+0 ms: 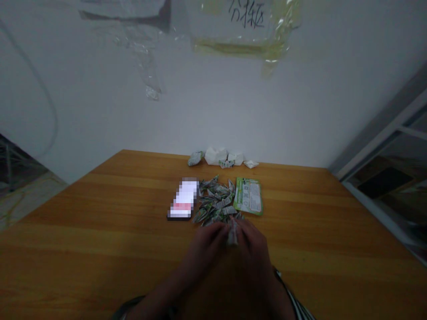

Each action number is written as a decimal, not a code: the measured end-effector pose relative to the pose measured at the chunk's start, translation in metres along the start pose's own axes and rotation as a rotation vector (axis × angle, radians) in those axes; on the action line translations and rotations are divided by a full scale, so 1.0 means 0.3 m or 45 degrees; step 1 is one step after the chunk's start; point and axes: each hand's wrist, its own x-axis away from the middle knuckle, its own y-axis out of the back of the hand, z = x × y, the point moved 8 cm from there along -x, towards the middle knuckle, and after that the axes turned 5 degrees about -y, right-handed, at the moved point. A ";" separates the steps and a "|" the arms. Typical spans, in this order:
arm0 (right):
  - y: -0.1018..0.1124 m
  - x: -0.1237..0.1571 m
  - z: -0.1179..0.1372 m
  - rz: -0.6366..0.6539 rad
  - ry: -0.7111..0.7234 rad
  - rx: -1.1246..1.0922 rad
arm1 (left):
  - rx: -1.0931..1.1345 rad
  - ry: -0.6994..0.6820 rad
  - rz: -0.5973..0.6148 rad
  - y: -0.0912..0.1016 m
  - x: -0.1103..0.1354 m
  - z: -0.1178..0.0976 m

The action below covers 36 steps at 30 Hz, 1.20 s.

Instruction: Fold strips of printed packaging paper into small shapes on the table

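Both hands are pinched together on one small paper piece point(232, 234). The left hand point(207, 246) and the right hand point(252, 243) meet fingertip to fingertip around it, and a pale strip of it stands up between them. Fingers on both sides are closed on that strip. The light is dim, so I can't tell exactly how they lie on it.

At twelve o'clock from the hands, just beyond the fingertips, sits a pile of folded paper bits point(215, 202), green, grey and white, jumbled together. The held piece is right at the pile's near edge. At eleven o'clock, just beside the pile, a phone point(183, 200) lies flat with its screen lit. At one o'clock, on the pile's other flank, a green and white printed sheet point(248, 196) lies flat and touches the heap.

Further out at twelve, along the far edge of the wooden table point(83, 249), a row of crumpled white paper lumps point(220, 157) rests against the wall. High on that wall hangs a taped clear plastic bag point(247, 31) with handwriting on it. A striped sleeve point(295, 304) shows at five o'clock, on the right arm.
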 end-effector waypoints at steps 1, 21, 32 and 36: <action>0.006 -0.006 -0.013 0.001 -0.050 -0.095 | 0.106 0.028 0.012 -0.001 -0.004 0.005; 0.017 -0.011 -0.024 0.556 -0.378 -0.653 | -0.119 -0.250 0.119 0.050 0.000 -0.090; 0.025 -0.033 -0.036 0.312 -0.298 -0.529 | 0.207 -0.054 -0.051 0.063 -0.020 -0.039; 0.026 -0.033 -0.084 0.117 -0.427 -0.583 | 0.369 0.181 -0.162 0.058 -0.012 0.016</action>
